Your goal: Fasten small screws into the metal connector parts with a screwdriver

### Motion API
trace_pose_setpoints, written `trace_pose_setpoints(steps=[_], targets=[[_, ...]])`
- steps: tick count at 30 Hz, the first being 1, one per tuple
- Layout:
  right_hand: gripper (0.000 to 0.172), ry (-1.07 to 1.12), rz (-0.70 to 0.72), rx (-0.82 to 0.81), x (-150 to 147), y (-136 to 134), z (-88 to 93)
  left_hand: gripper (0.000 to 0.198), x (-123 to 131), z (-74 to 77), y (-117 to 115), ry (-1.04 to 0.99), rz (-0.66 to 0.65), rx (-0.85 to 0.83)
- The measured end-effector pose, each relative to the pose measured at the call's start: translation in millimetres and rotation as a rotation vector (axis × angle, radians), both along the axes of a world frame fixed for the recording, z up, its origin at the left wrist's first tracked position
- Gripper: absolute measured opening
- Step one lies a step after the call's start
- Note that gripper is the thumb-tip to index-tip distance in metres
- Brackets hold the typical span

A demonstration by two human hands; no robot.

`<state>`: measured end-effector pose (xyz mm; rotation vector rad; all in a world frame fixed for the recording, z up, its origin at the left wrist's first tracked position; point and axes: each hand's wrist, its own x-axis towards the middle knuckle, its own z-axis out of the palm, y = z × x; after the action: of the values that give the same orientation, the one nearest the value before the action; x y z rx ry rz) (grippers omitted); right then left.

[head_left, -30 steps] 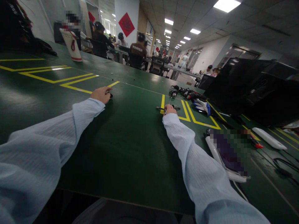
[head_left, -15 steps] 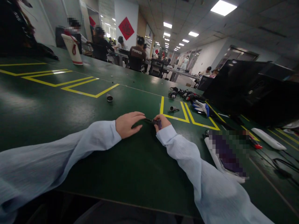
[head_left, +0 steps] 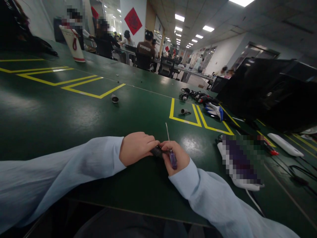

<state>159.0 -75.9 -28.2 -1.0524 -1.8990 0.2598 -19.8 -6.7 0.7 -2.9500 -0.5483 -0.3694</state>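
My left hand (head_left: 138, 148) is closed around a dark, roughly cylindrical piece (head_left: 156, 151), whose far side its fingers cover. Against it, my right hand (head_left: 177, 157) holds a screwdriver (head_left: 173, 160) with a see-through purple handle. The handle lies under the palm side, and the thin metal shaft sticks out forward past the knuckles. Fingertips of the right hand also meet the dark piece; how firmly they grip it is hidden. Ahead of the hands, a small metal shell (head_left: 184, 111) lies in a yellow-taped box, and another metal shell (head_left: 114, 98) rests further left.
Dark corded parts (head_left: 184, 96) and a blue-white glove (head_left: 214, 111) lie at the right back. Nearer on the right are a phone-like slab with a blurred screen (head_left: 240, 162), a white bar-shaped device (head_left: 284, 144) and cables. A paper cup (head_left: 75, 46) stands far left on the green table (head_left: 81, 122).
My left hand, earlier with fingers apart, has closed on the dark piece. Both hands have come nearer to me, and the screwdriver shaft now shows clearly.
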Motion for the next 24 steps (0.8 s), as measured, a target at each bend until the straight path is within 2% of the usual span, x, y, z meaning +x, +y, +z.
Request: trace_pose_setpoints(steps=[5,8,11,16,20,24], targets=[[0.027,0.047,-0.117,-0.2,1.3,3.8,-2.8,0.02,-0.6,9.6,-3.1,0.007,-0.078,0.312],[0.028,0.03,-0.139,-0.24,0.0,5.6,-3.9,0.025,-1.0,11.5,-4.0,-0.039,-0.118,0.451],[0.028,0.037,-0.134,-0.239,-1.1,6.0,-5.0,0.025,-1.9,9.8,-2.1,-0.114,-0.169,0.521],[0.025,0.156,-0.14,-0.244,1.1,6.6,-3.7,0.02,-4.2,6.4,3.2,-0.169,-0.179,0.542],[0.027,0.237,-0.144,-0.295,4.3,5.4,5.4,0.02,-5.1,7.9,3.1,-0.127,-0.158,0.5],[0.023,0.214,-0.186,-0.139,4.7,1.7,16.4,0.025,-6.7,7.1,3.3,-0.154,-0.09,0.349]])
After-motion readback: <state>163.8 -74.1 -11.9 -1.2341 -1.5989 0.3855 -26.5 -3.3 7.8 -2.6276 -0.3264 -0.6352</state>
